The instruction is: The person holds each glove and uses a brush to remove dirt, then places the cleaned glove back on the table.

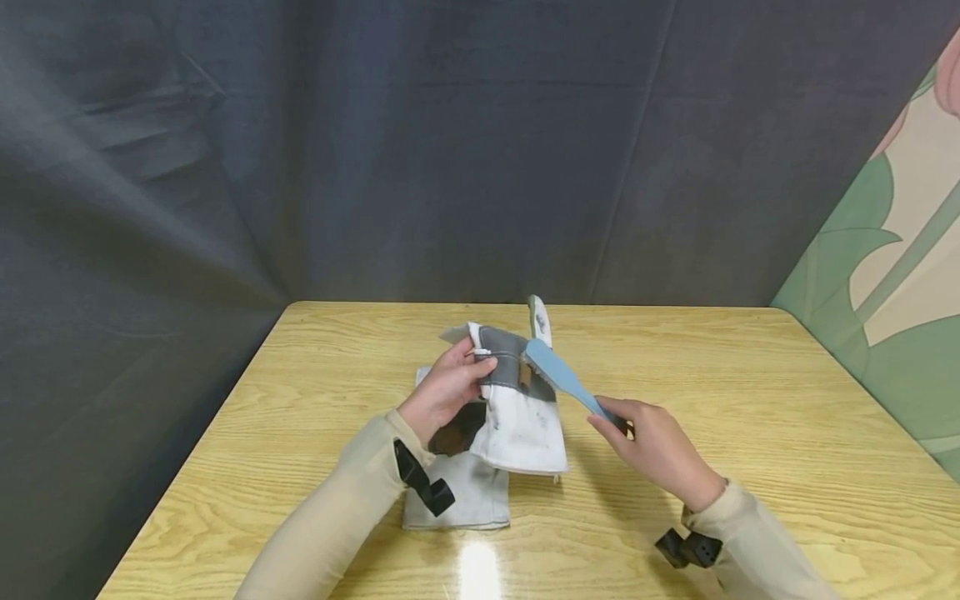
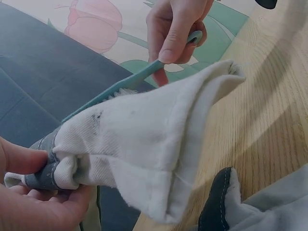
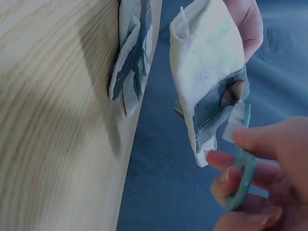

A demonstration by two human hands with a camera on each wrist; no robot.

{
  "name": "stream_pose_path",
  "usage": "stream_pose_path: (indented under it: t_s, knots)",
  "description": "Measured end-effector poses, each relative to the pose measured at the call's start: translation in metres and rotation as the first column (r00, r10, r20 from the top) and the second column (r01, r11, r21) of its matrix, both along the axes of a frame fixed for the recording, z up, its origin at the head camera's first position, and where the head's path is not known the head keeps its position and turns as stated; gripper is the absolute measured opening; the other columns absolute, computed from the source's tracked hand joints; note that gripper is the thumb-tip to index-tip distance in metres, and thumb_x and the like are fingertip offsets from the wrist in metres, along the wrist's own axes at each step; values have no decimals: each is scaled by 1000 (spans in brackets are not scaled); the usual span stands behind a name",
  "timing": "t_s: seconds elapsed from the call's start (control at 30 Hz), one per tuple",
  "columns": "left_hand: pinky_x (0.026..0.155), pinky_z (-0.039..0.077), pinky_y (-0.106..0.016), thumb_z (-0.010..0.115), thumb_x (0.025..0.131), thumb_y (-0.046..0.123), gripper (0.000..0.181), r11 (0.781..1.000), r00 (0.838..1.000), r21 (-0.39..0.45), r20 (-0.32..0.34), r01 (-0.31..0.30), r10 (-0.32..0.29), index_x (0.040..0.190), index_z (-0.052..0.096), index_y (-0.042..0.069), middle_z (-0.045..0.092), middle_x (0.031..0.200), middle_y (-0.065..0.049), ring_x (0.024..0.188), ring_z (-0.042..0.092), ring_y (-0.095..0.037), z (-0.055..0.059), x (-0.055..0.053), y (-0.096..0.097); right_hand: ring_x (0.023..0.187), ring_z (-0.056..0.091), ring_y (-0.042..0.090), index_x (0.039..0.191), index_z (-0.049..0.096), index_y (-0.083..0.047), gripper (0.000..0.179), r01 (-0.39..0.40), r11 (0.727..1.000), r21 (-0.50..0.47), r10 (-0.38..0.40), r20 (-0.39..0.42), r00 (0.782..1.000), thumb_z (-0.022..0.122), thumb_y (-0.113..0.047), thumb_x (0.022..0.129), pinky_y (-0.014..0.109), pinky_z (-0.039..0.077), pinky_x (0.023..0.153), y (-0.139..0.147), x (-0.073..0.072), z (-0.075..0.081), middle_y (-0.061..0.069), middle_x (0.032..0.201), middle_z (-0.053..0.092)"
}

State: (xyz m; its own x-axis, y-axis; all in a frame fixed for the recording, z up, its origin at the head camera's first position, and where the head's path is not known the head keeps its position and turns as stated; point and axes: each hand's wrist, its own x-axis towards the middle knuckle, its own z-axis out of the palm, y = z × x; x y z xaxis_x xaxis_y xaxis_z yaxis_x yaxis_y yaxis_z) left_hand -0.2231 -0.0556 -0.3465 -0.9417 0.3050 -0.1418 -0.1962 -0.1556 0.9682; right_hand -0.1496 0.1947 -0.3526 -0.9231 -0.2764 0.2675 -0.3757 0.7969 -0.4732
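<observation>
At the left, the left hand point(image 1: 446, 387) is closed on the side of a white canvas work glove with a dark grey cloth panel point(image 1: 523, 433): the thumb is laid on the panel, and the fingers are tucked behind. Beneath this hand, a second white-and-grey canvas glove with a brown patch point(image 1: 463, 503) is laid flat on the yellow wood-grain table point(image 1: 300, 450), its cuff turned toward the person.

The gripped glove is held up off the tabletop, just to the right of the left hand, which is the nearer of the two. Its long axis is run from near to far with a slight lean to the left; the white cuff is pointed toward the person, and one white finger is stood out at the far end.

Next to the right, a light-blue plastic brush with white bristles point(image 1: 558, 369) is slanted across, its head pointed away and leftward, its bristles turned to the grey panel beside a brown mark. This meeting of bristles and panel is judged decisive; whether full contact is made cannot be told. The brush's handle is pinched by the right hand point(image 1: 654, 440), which is kept apart from the glove.
</observation>
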Motion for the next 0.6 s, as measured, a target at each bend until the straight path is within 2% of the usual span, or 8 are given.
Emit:
stream_pose_path:
  t_s: [0.17, 0.3, 0.43, 0.53, 0.6]
  knots:
    - [91, 47, -31, 42, 97, 4, 47, 1000, 1000, 2, 1, -18, 18, 143, 32, 8, 45, 140, -21, 122, 52, -28, 1, -1, -1, 51, 29, 0, 112, 66, 0, 30, -17, 999, -39, 12, -136, 991, 64, -17, 88, 19, 30, 46, 3, 1, -2, -4, 66, 52]
    - [78, 47, -23, 42, 97, 3, 45, 998, 999, 36, 11, -52, 51, 141, 34, 5, 47, 137, -21, 102, 60, -15, 2, -2, -2, 51, 28, -4, 108, 68, -2, 26, -78, 996, -34, 69, -209, 976, 67, -14, 85, 17, 31, 45, 5, 2, -5, -8, 67, 53]
    - [73, 47, -22, 42, 97, 2, 43, 996, 998, 66, 20, -55, 54, 139, 36, 2, 57, 120, -13, 84, 59, -5, 2, -1, -2, 52, 28, -5, 105, 69, -6, 23, -133, 991, -12, 128, -220, 967, 68, -13, 84, 16, 30, 46, 5, 2, -7, -12, 68, 51]
    - [73, 47, -22, 41, 97, 2, 41, 996, 999, 77, 30, -35, 33, 138, 36, 1, 57, 105, -4, 80, 59, -3, 2, 0, -1, 52, 28, -5, 106, 69, -5, 24, -122, 992, -9, 118, -216, 969, 68, -14, 84, 16, 30, 46, 4, 1, -7, -11, 69, 54]
    - [73, 47, -22, 41, 97, 2, 41, 996, 999, 80, 37, -26, 24, 137, 35, 0, 57, 103, -2, 80, 60, -3, 2, 1, -1, 52, 29, -4, 108, 69, -3, 26, -100, 995, -11, 95, -215, 972, 68, -15, 85, 16, 30, 46, 3, 1, -7, -8, 71, 57]
